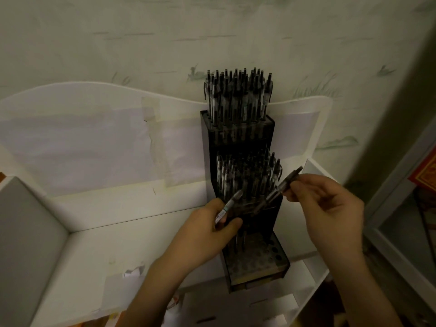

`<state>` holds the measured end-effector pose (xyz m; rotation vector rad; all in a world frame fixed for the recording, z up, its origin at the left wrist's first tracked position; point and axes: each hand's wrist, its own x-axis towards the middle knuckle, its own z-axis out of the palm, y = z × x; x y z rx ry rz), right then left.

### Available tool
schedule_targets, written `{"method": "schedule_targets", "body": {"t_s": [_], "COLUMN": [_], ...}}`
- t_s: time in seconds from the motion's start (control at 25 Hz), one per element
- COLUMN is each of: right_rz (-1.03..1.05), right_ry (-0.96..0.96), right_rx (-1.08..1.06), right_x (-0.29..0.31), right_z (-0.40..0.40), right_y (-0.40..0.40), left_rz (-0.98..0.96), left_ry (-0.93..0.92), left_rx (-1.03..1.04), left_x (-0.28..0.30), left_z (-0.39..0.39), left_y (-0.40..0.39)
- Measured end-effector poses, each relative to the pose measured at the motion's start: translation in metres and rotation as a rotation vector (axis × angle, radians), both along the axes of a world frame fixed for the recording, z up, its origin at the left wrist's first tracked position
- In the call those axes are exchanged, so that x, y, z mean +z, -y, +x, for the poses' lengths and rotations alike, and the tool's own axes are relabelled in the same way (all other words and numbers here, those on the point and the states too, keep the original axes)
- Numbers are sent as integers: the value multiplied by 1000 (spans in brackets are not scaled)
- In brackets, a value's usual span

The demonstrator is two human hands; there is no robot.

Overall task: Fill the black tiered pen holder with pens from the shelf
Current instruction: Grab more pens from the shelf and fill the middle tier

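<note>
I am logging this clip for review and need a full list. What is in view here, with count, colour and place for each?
Pen holder: one, black, three tiers, standing on the white shelf against its back panel.
Pens in top tier: many, too dense to count, dark and clear.
Pens in middle tier: many, dark and clear.
Bottom tier: mostly open holes, a few pens at its left behind the left hand.
Shelf: one, white, with taped patches.
Paper scrap: one, white, on the shelf.
Wall: pale, faint green pattern.
Red item: one, right edge, unclear.
Left hand: grips one pen.
Right hand: pinches one dark pen.
</note>
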<state>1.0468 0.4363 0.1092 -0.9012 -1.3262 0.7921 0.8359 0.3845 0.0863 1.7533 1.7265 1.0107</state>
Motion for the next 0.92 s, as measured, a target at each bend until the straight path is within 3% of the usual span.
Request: {"method": "schedule_targets", "body": {"t_s": [0.12, 0.24, 0.68, 0.92], "right_rz": [71, 99, 32, -33], "right_ry": [281, 437, 575, 620], "right_rx": [-48, -44, 21, 40], "right_x": [-21, -46, -111, -103], "right_z": [-3, -12, -21, -15], "right_y": [-4, -9, -20, -20], "left_rz": [-17, -7, 24, 12], "left_ry": [17, 42, 35, 61], "left_rx": [-25, -31, -52, -66], "left_x": [2, 4, 2, 2], "left_z": [0, -1, -5, 0], "left_y": [0, 0, 0, 1]}}
